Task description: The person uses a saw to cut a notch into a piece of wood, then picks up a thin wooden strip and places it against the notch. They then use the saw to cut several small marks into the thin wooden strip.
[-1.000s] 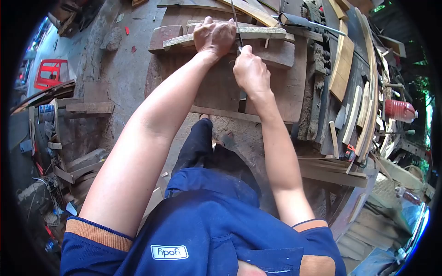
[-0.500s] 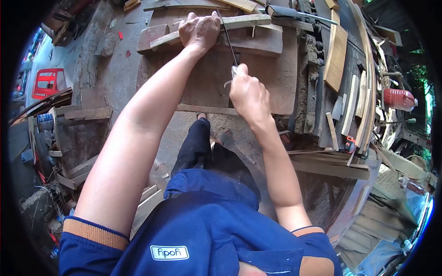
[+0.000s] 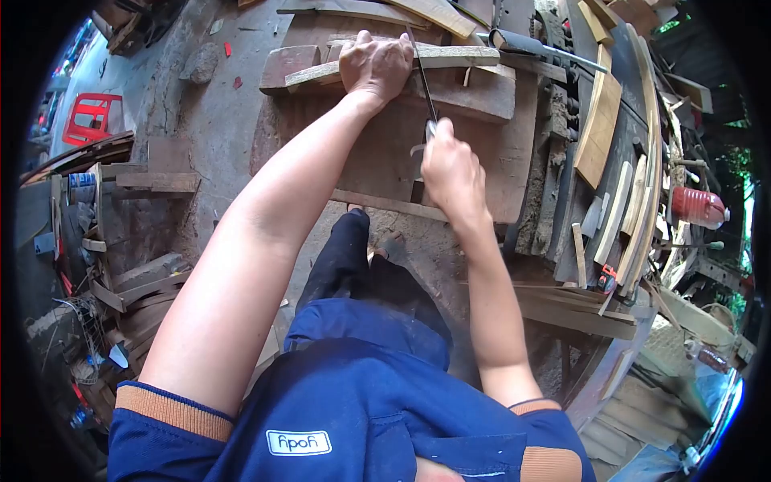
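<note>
My left hand (image 3: 376, 66) is closed over a pale wooden strip (image 3: 462, 56), pressing it onto a thick wooden block (image 3: 482, 95). My right hand (image 3: 454, 170) is wrapped round the handle of a handsaw, whose thin dark blade (image 3: 426, 87) crosses the strip just right of my left hand. Where the teeth meet the wood is too small to make out. Under the block lies a broad brown wooden board (image 3: 502, 173), its near edge in front of my feet.
To the right, planks (image 3: 598, 124) and narrow wood strips (image 3: 614, 209) lie on a long machine bed beside a red tape measure (image 3: 607, 279). A red-filled bottle (image 3: 697, 207) is farther right. Stacked wood scraps (image 3: 157, 182) and a red plastic stool (image 3: 92, 119) are at left.
The view has shifted, so the scene sits lower and farther right. Relative to the strip, the saw and my right hand are slightly farther from my body. My left hand stays on the strip.
</note>
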Demonstrator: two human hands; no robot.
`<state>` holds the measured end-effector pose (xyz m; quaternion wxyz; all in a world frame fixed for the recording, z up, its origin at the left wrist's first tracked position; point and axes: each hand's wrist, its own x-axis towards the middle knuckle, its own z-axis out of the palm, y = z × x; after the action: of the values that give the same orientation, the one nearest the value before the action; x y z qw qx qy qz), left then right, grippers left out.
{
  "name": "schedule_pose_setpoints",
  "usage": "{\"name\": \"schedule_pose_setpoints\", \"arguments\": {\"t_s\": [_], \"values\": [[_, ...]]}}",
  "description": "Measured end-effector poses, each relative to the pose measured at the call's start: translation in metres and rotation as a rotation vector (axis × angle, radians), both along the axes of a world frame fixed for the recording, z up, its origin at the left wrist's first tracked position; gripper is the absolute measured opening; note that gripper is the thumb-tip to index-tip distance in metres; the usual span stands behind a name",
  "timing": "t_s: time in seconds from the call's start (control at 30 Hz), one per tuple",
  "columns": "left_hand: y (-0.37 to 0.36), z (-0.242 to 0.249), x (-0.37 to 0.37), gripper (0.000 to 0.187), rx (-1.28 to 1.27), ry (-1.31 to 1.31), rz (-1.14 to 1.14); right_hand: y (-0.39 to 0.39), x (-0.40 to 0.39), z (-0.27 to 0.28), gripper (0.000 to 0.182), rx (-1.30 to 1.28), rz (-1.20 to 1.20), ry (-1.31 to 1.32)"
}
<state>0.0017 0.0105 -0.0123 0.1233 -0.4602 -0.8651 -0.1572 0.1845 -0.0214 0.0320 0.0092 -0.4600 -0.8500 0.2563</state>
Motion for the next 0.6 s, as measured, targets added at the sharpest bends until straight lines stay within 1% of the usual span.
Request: {"name": "schedule_pose_setpoints", "arguments": {"t_s": [0.1,0.13,0.23,0.3,0.4,0.43,0.47,0.5,0.6], "values": [[0.004,0.003,0.002,0.054,0.006,0.005,-0.007,0.032,-0.037,-0.015,0.018,0.079,-0.017,0.083],[0.005,0.002,0.002,0.054,0.013,0.021,0.006,0.032,-0.039,-0.017,0.018,0.079,-0.021,0.088],[0.008,-0.002,0.000,0.054,0.009,0.036,0.006,0.022,-0.026,-0.014,0.019,0.088,-0.037,0.090],[0.003,0.000,0.001,0.053,0.019,0.021,-0.002,-0.001,0.002,-0.004,0.020,-0.025,-0.021,0.006],[-0.001,0.001,0.001,0.055,0.031,0.030,-0.004,-0.001,0.000,0.002,0.021,-0.014,-0.013,0.013],[0.002,0.001,0.001,0.058,0.041,0.042,-0.014,0.011,-0.012,-0.008,0.020,0.065,-0.016,0.046],[0.003,0.000,0.001,0.054,0.011,0.025,-0.001,0.027,-0.029,-0.017,0.020,0.085,-0.016,0.062],[0.004,0.003,0.001,0.054,0.015,0.030,-0.004,0.035,-0.042,-0.017,0.020,0.104,-0.011,0.082],[0.002,0.003,0.006,0.059,0.027,0.047,0.002,0.024,-0.034,-0.019,0.020,0.115,-0.036,0.080]]}}
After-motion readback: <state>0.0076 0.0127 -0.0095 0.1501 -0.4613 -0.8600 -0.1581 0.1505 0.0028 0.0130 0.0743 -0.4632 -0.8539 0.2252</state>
